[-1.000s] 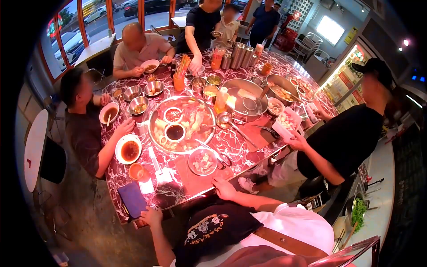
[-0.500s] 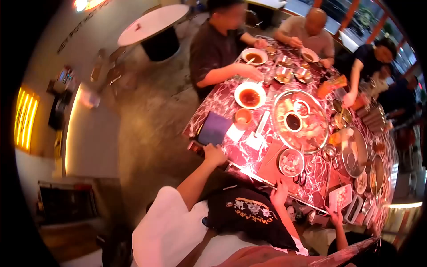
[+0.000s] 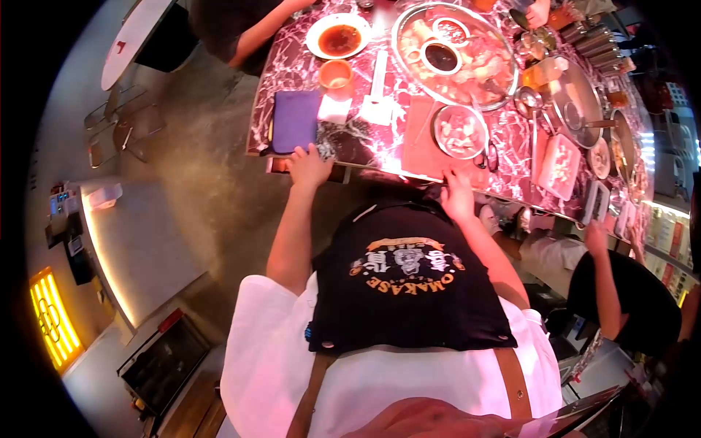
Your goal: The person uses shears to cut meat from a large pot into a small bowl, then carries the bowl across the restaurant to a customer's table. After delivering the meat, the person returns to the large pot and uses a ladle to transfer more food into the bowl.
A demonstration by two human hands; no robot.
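Note:
My left hand point(image 3: 309, 169) rests on the near table edge just below a purple folder-like pad point(image 3: 295, 122), its fingers stretched over the edge and holding nothing. Farther right, my right hand point(image 3: 458, 196) touches the edge beside a reddish placemat point(image 3: 420, 139), fingers extended and apart. On that mat stands a bowl of pale food pieces point(image 3: 461, 132), with dark-handled scissors point(image 3: 491, 157) to its right. A white rectangular holder point(image 3: 379, 77), a white napkin point(image 3: 334, 109) and an orange cup point(image 3: 335, 75) lie beyond my left hand. A black apron point(image 3: 409, 277) covers my front.
A large round hot pot point(image 3: 398, 44) with a dark sauce bowl sits mid-table. A plate of red-brown broth point(image 3: 339, 36) is at the far left. Right are a ladle point(image 3: 529, 101), a second pan point(image 3: 584, 87) and a tray of food point(image 3: 558, 168). Other people sit around the table.
The view has turned and tilted down, so the table sits higher and the apron shows more fully. Both hands stay at the table edge, with no object taken up.

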